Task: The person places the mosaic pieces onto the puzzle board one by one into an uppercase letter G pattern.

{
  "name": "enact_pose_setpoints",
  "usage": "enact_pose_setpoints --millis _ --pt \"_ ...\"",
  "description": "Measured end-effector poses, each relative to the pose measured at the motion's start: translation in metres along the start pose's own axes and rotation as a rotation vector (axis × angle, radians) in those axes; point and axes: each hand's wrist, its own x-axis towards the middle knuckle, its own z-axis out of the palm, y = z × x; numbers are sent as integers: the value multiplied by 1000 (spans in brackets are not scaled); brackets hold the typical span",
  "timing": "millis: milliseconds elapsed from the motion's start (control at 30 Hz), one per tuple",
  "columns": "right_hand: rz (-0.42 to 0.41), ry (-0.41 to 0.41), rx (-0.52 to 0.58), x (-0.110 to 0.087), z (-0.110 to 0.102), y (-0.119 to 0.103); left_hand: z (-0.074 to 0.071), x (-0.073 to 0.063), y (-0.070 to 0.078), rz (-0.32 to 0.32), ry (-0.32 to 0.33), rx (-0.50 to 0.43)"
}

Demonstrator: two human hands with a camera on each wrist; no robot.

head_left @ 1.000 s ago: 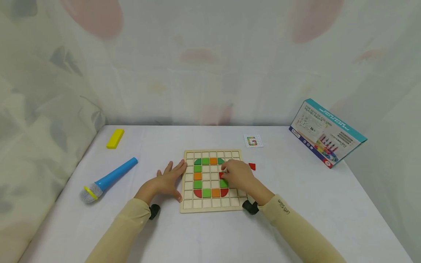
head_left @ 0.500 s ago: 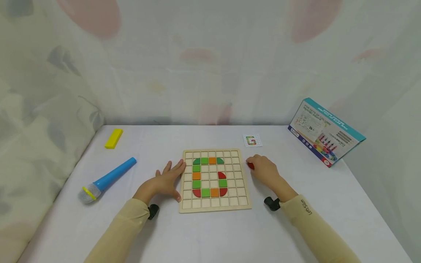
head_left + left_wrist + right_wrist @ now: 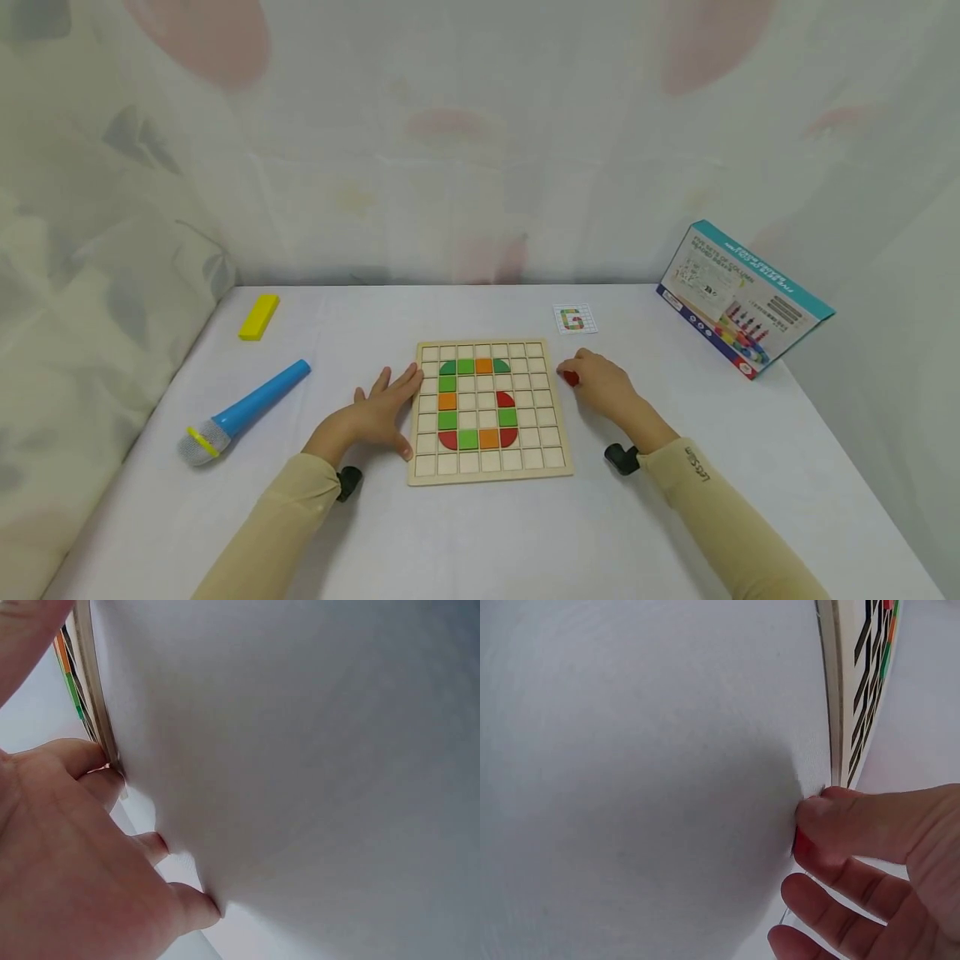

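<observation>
A wooden grid board (image 3: 491,479) lies flat on the table. Set into its cells are green, orange and red tiles in a G-like outline, among them a red rounded tile (image 3: 506,400). My left hand (image 3: 371,419) rests with spread fingers at the board's left edge, fingertips and thumb touching it; the left wrist view shows the fingertips against the board's side (image 3: 94,682). To the right of the board, my right hand (image 3: 606,390) pinches a red tile (image 3: 571,378) at the table surface between thumb and forefinger. Most of this tile (image 3: 802,846) is hidden by those fingers.
A small card (image 3: 575,319) with a coloured G pattern lies behind the board. At the left are a blue toy microphone (image 3: 258,398) and a yellow block (image 3: 259,317). A printed box (image 3: 742,304) leans at the back right.
My right hand has moved right, off the board, to the loose red tile beside it and has taken hold of it. A red tile shows uncovered in the grid. The left hand stays put.
</observation>
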Motion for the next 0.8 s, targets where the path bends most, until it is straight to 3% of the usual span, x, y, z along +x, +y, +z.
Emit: enact_pose_setpoints --millis 367,800 --pt "50 13 -9 0 0 -1 -1 -2 0 4 2 -9" --pt "9 52 -30 -2 0 -1 0 -1 1 5 1 -12"
